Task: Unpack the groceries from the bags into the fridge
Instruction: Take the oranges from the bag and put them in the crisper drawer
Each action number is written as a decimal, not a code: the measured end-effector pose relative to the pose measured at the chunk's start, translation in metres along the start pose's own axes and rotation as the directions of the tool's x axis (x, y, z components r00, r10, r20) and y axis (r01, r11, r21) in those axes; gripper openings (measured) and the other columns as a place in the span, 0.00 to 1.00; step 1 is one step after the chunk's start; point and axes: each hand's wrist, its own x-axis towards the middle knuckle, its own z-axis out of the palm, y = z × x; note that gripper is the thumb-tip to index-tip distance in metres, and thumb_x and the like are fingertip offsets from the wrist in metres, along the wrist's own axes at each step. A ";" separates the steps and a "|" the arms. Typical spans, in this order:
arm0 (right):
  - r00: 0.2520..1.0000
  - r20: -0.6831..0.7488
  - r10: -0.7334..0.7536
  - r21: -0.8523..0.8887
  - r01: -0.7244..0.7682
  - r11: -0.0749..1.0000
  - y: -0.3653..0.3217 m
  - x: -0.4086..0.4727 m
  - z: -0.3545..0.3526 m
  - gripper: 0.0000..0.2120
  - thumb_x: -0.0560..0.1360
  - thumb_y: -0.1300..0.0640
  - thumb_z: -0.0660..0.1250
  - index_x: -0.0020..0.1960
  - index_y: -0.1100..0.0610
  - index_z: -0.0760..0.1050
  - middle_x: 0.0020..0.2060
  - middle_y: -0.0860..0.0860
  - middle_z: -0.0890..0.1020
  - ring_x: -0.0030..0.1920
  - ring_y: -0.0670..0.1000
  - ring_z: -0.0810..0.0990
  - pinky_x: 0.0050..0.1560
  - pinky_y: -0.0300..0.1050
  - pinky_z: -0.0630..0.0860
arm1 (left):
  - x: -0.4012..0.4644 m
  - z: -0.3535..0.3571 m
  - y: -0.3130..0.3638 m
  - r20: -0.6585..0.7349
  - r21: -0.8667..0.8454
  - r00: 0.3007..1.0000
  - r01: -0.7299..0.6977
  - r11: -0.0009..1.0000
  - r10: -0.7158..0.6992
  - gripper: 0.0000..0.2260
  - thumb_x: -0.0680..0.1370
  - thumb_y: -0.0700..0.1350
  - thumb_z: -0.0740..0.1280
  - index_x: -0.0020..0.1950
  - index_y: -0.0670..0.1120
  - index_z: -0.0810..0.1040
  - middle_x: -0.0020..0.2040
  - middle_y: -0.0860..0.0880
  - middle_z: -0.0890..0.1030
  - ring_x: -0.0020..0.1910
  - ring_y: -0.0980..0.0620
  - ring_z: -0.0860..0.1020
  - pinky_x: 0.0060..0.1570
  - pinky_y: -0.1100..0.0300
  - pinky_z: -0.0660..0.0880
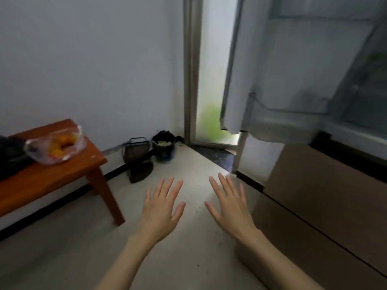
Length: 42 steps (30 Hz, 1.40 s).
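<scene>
My left hand [162, 208] and my right hand [229, 206] are stretched out flat over the floor, fingers spread, holding nothing. On the left, a clear plastic bag [56, 146] with orange fruit lies on a wooden table [62, 176]. A black bag [11, 155] sits beside it at the left edge. The fridge [314, 195] stands on the right with brown lower drawers. Its upper door [278, 65] hangs open, and the shelves inside are blurred.
A small bin [164, 146] with scraps and a dark wire basket [136, 150] stand in the far corner, with a dark dustpan [141, 171] on the floor before them. A frosted glass door [211, 80] is behind them. Pale floor lies under my hands.
</scene>
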 end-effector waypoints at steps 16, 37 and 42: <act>0.889 0.087 -0.449 0.155 0.433 0.888 -0.217 0.282 0.111 0.30 0.78 0.42 0.56 0.76 0.48 0.50 0.76 0.51 0.53 0.76 0.52 0.47 0.73 0.55 0.44 | 0.050 -0.067 -0.267 -0.112 -0.052 0.793 0.598 0.800 -0.599 0.26 0.81 0.57 0.50 0.76 0.54 0.45 0.77 0.51 0.45 0.75 0.51 0.40 0.74 0.48 0.41; 0.782 0.108 -0.614 0.341 0.551 0.762 -0.390 0.522 0.273 0.19 0.76 0.54 0.60 0.65 0.59 0.72 0.62 0.57 0.76 0.62 0.57 0.74 0.63 0.51 0.69 | 0.173 -0.035 -0.566 -0.089 -0.059 0.804 0.585 0.809 -0.588 0.16 0.76 0.43 0.62 0.63 0.44 0.74 0.65 0.43 0.74 0.68 0.42 0.69 0.65 0.46 0.67; 0.733 0.093 -0.673 0.235 0.641 0.731 -0.441 0.586 0.320 0.16 0.72 0.52 0.57 0.47 0.56 0.81 0.44 0.53 0.82 0.43 0.54 0.80 0.41 0.45 0.79 | 0.211 -0.021 -0.632 -0.054 -0.112 0.852 0.512 0.852 -0.520 0.07 0.71 0.39 0.62 0.46 0.43 0.79 0.45 0.43 0.80 0.45 0.44 0.79 0.46 0.59 0.72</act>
